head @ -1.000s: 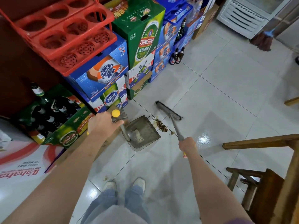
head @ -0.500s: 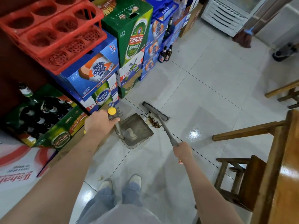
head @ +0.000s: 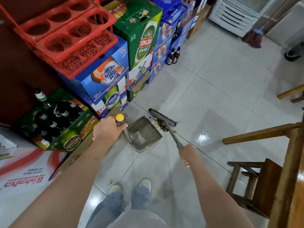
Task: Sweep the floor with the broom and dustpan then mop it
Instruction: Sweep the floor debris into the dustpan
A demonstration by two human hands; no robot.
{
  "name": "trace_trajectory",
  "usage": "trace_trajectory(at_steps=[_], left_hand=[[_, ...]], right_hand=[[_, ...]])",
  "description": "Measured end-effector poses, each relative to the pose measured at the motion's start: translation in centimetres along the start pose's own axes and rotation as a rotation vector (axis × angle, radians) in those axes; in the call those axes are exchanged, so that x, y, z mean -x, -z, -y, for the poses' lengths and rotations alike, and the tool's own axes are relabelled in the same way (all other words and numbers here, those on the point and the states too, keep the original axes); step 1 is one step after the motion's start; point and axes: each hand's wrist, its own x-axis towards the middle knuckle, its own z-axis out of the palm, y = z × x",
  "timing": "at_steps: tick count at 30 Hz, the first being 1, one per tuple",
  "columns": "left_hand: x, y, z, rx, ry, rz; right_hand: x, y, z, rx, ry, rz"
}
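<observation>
My left hand (head: 107,129) grips the yellow-capped upright handle of a grey dustpan (head: 144,134) that rests on the tiled floor (head: 213,96). My right hand (head: 187,153) holds the grey shaft of a broom, whose dark head (head: 162,116) sits just beyond the pan's open edge. A small heap of brown debris (head: 162,125) lies between the broom head and the pan's lip. Some pale dirt lies inside the pan. A brown mop (head: 252,38) with a blue collar leans at the far right, near a white appliance.
Stacked beer cartons (head: 139,38), a red bottle crate (head: 65,33) and a box of bottles (head: 54,119) line the left wall. Two loose bottles (head: 173,55) stand on the floor. Wooden stools (head: 256,183) and a table edge crowd the right. A scrap (head: 111,181) lies by my shoes.
The broom head has drawn the debris heap closer to the dustpan's lip. My view has shifted, bringing the wooden furniture on the right nearer. Both hands keep their holds.
</observation>
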Motion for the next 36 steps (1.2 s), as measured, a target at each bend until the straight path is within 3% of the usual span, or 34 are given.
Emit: trace_trajectory(at_steps=[11,19,36], left_hand=[[2.2,1.7,5.6,-0.053,-0.100,0.050],[3.5,1.5,9.0,-0.021,-0.075,0.051],[1.4,1.8,6.4,-0.037,0.000,0.054]], right_hand=[[4.0,-5.4,-1.5,0.026,-0.007,-0.004],[7.6,-9.1,-2.8,0.015,-0.042,-0.031],[4.6,-4.7,0.7,-0.074,-0.035,-0.088]])
